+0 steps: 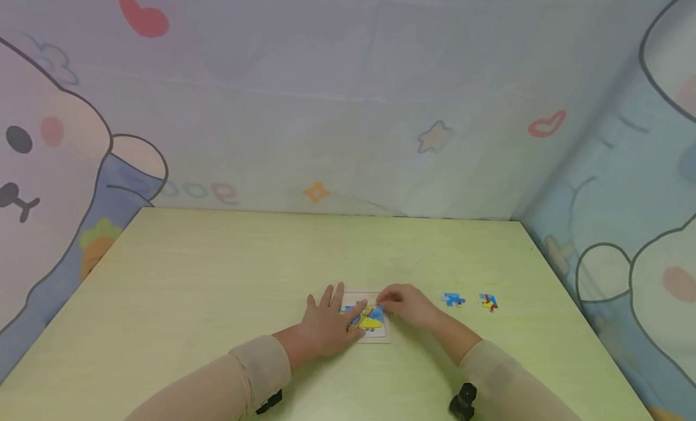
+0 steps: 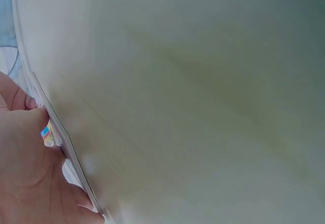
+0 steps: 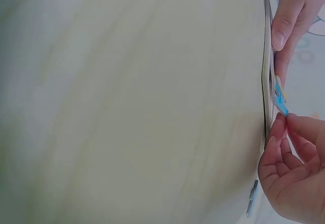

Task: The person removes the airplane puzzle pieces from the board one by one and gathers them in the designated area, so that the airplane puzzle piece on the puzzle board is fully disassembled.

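A small puzzle board [image 1: 383,336] with a pale border lies on the table, and a yellow and blue picture shows inside it. The left hand [image 1: 328,328] rests across the board's left side with its fingers spread, touching the picture and covering part of it. Over the board's right side, the right hand [image 1: 410,303] pinches a blue puzzle piece [image 3: 280,101] between thumb and fingertips. In the right wrist view that piece is tilted, with one end at the board. The left wrist view shows the left hand [image 2: 30,168] along the board's edge.
Two loose puzzle pieces lie to the right of the right hand: a mostly blue one [image 1: 453,299] and a blue, red and yellow one [image 1: 489,302]. Behind the pale wooden table [image 1: 217,258] hangs a cartoon-printed cloth [image 1: 348,137], which also covers both sides.
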A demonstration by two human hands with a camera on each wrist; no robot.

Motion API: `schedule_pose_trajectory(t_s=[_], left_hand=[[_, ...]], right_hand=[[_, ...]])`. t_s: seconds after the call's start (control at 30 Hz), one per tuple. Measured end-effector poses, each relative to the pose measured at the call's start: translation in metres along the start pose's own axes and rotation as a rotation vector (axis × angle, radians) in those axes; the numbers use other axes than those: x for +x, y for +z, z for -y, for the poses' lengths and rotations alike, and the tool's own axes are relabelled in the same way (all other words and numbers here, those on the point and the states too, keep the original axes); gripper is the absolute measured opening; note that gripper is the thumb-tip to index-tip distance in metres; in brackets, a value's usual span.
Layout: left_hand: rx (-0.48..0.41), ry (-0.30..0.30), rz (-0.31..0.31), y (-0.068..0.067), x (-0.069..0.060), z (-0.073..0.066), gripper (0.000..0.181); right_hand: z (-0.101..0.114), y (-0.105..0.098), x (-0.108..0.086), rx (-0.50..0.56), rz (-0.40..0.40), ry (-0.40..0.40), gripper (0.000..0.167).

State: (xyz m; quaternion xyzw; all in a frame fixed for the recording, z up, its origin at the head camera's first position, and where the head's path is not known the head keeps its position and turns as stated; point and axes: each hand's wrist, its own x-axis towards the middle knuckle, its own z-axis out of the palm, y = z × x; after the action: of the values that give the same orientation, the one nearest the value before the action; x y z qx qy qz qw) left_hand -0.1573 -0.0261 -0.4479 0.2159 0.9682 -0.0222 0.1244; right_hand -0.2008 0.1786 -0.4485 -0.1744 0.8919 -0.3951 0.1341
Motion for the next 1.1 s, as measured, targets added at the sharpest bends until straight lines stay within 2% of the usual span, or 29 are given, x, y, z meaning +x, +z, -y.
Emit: schedule_pose_trajectory(t_s=[0.1,0.43,0.73,0.97,1.1], left_hand=[[-0.006,-0.005,0.009,-0.0001,0.0000,-0.0009,0.061],[-0.018,-0.004,0.002,-0.0002,-0.0001,-0.0017,0.061],[-0.049,-0.011,0.002,0.0000,0.0013,-0.0011,0.060],[-0.129,-0.037,-0.026,-0.0004,0.0027,-0.0043,0.062],[-0.134,-0.059,-0.051,0.0004,0.0053,-0.0076,0.059]], right_hand=[[-0.0014,0.0003,0.0003,0.024,-0.005,0.011,0.008],[-0.0005,0.0007,-0.0028,-0.065,-0.051,-0.036,0.004],[-0.0019,-0.0024,-0.0048,-0.096,-0.013,-0.147,0.008],[-0.0017,-0.0024,-0.0044,-0.122,-0.002,-0.149,0.007],[-0.0002,-0.0018,-0.0056,-0.123,-0.005,-0.151,0.007]])
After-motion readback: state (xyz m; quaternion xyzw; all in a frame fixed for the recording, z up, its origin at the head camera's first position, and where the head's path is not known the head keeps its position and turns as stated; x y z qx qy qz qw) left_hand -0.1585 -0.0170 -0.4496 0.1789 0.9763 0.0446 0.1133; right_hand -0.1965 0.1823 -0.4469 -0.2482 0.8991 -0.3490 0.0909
